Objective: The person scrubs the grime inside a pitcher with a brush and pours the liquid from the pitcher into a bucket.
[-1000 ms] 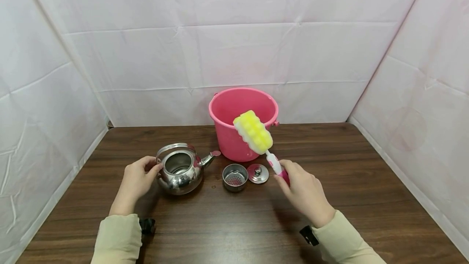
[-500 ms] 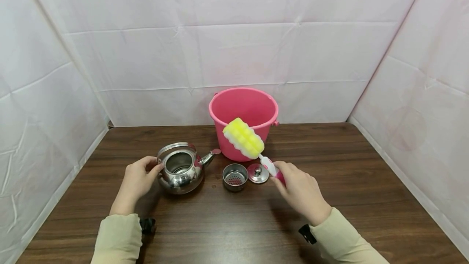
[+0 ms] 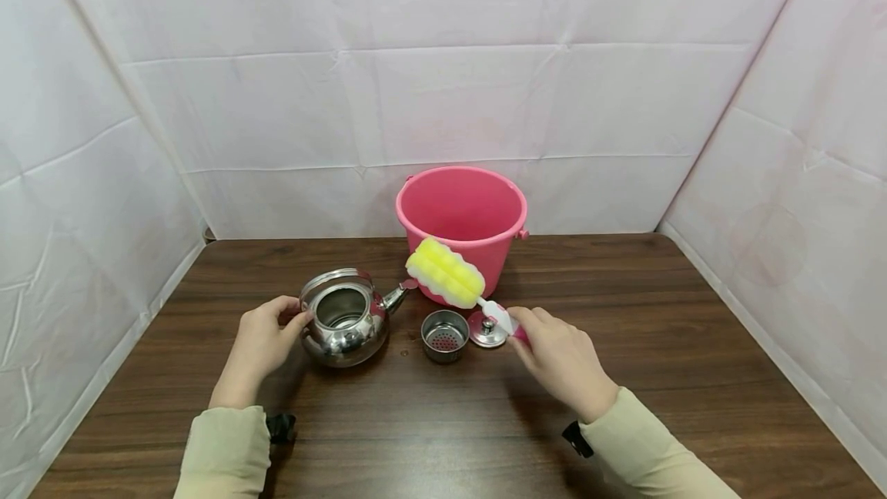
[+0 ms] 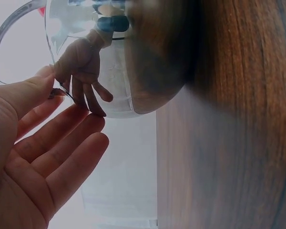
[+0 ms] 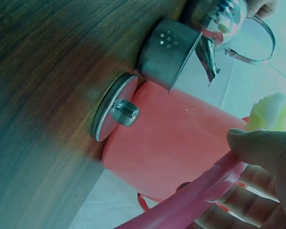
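A shiny steel teapot stands uncovered on the table, its spout pointing right. My left hand pinches the base of the teapot's handle between thumb and forefinger, the other fingers stretched out beside the body. My right hand grips the pink and white handle of a sponge brush, as the right wrist view shows with the pink grip. The yellow and white sponge head hangs tilted in front of the bucket, to the right of the spout.
A pink bucket stands at the back against a white cloth wall. In front of it are a perforated steel strainer cup and, beside that, a round steel lid with a knob, partly under the brush. All rest on a dark wooden table.
The right hand has carried the brush left and lower, from over the bucket's rim to before its side. The left hand and teapot have shifted barely to the right.
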`<state>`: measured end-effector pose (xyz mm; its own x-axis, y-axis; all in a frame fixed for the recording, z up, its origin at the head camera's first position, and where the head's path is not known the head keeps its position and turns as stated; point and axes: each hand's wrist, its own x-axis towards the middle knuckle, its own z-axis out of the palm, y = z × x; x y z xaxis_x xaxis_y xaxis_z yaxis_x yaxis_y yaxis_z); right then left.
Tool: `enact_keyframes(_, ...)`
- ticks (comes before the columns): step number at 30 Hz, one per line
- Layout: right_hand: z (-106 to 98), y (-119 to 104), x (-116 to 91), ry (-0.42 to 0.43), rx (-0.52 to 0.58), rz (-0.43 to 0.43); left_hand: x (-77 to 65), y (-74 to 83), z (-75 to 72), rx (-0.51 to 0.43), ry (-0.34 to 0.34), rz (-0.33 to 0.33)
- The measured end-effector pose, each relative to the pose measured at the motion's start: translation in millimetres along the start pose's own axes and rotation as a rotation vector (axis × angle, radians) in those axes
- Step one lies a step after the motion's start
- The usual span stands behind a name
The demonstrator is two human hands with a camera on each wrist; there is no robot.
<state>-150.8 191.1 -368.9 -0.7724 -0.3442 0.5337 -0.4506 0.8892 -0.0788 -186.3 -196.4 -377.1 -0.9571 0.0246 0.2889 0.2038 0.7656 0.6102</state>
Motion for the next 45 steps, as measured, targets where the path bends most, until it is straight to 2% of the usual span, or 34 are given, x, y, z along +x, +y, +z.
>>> enact_keyframes(13,8.6,-9.5,15.1,-0.050,-0.049,-0.117,-0.4,1.3,0.4,-0.007,-0.020,-0.012)
enact_keyframes(20,12.3,-14.6,17.8,-0.038,-0.054,-0.172,-1.2,2.2,0.5,0.004,-0.013,-0.001)
enact_keyframes(34,12.9,-23.6,22.3,-0.092,-0.068,-0.222,-1.7,3.3,0.4,-0.006,-0.017,-0.009)
enact_keyframes(45,16.8,-34.0,30.0,-0.051,-0.076,-0.299,-1.8,2.9,-1.0,0.009,-0.026,-0.023)
